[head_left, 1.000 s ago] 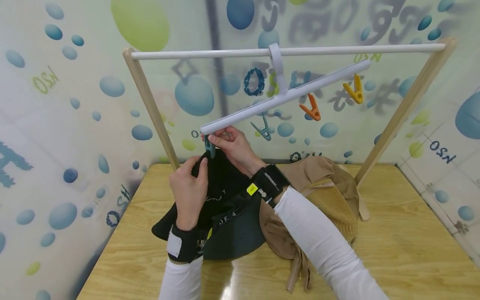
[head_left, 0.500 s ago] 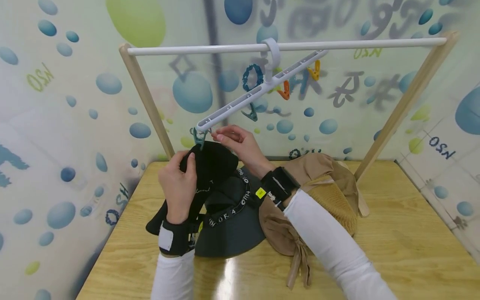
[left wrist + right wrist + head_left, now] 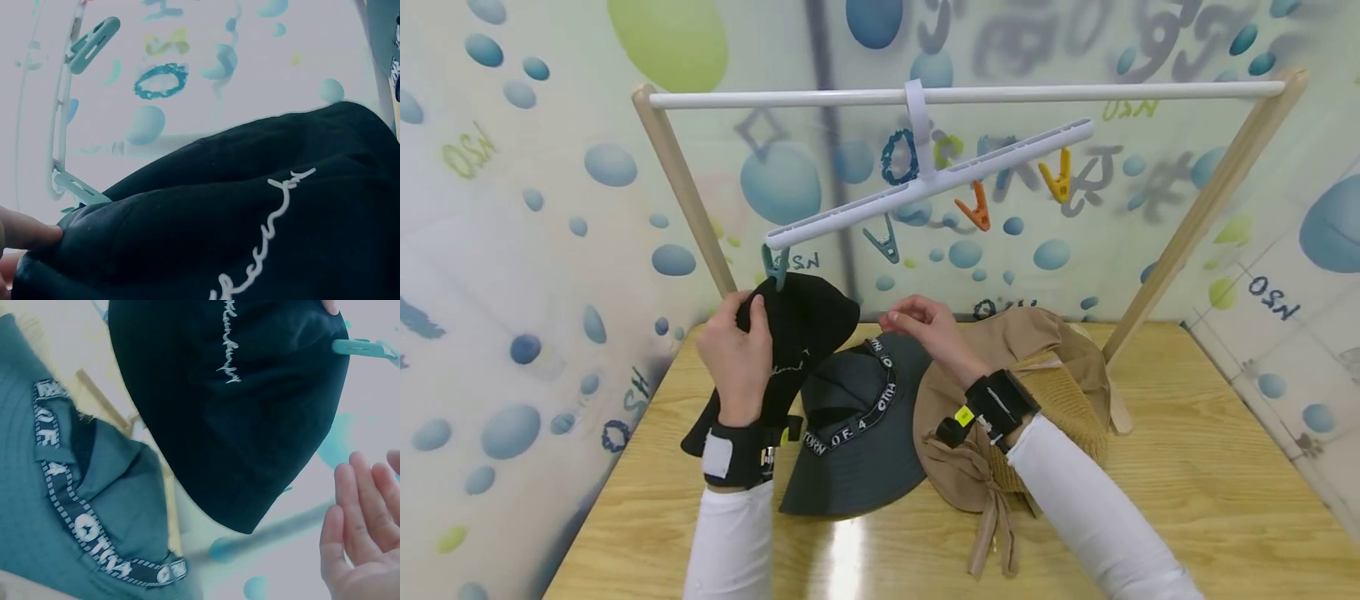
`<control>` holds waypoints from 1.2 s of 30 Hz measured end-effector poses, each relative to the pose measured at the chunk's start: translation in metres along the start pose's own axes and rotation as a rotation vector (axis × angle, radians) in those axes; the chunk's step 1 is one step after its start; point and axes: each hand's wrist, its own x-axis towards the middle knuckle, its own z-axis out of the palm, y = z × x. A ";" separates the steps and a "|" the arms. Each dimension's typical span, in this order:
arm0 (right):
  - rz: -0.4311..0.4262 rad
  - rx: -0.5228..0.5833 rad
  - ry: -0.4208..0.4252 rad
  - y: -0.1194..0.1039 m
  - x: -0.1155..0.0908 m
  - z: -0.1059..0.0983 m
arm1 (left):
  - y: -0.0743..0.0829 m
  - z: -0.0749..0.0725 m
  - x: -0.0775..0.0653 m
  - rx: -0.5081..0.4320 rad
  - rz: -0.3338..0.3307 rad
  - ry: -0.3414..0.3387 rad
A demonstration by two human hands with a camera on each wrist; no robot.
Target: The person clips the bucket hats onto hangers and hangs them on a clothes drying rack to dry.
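Note:
A black bucket hat [image 3: 812, 321] with white script hangs by its edge from a teal clothespin [image 3: 777, 267] at the low left end of a white clip hanger [image 3: 857, 215]. My left hand [image 3: 735, 358] pinches the hat's edge just beside that clothespin; in the left wrist view its fingertips [image 3: 47, 234] press on the fabric. To the right of the hat, my right hand [image 3: 934, 333] is in the air, holding nothing. The right wrist view shows its fingers [image 3: 356, 512] relaxed and apart from the hat.
The hanger hooks over a white rod [image 3: 1037, 93] on a wooden frame. More teal, orange [image 3: 976, 207] and yellow [image 3: 1058, 177] clothespins hang from it. On the table [image 3: 1187, 467] lie a dark grey bucket hat [image 3: 865, 467], a tan hat [image 3: 947, 467] and a mustard knit piece [image 3: 1067, 408].
My right hand has let go of the clothespin and moved right and down. The left hand has shifted left with the black hat. The hanger has swung and lies a little less steeply.

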 end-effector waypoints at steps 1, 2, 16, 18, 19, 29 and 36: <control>0.005 0.000 0.000 0.003 -0.002 0.000 | -0.002 0.000 0.001 0.001 -0.005 0.003; 0.010 0.005 -0.003 0.005 -0.004 -0.001 | -0.003 0.000 0.003 0.002 -0.009 0.008; 0.105 -0.034 -0.020 0.024 -0.028 -0.004 | -0.026 -0.004 0.021 0.046 -0.062 0.085; 0.110 -0.030 -0.015 0.026 -0.029 -0.005 | -0.029 -0.006 0.022 0.055 -0.078 0.091; 0.111 -0.034 -0.011 0.028 -0.029 -0.006 | -0.030 -0.006 0.022 0.061 -0.081 0.088; 0.123 -0.113 -0.054 0.034 -0.035 -0.012 | -0.036 -0.005 0.017 0.084 -0.121 0.042; 0.128 -0.103 -0.105 0.041 -0.042 -0.014 | -0.039 0.003 0.004 0.113 -0.109 -0.015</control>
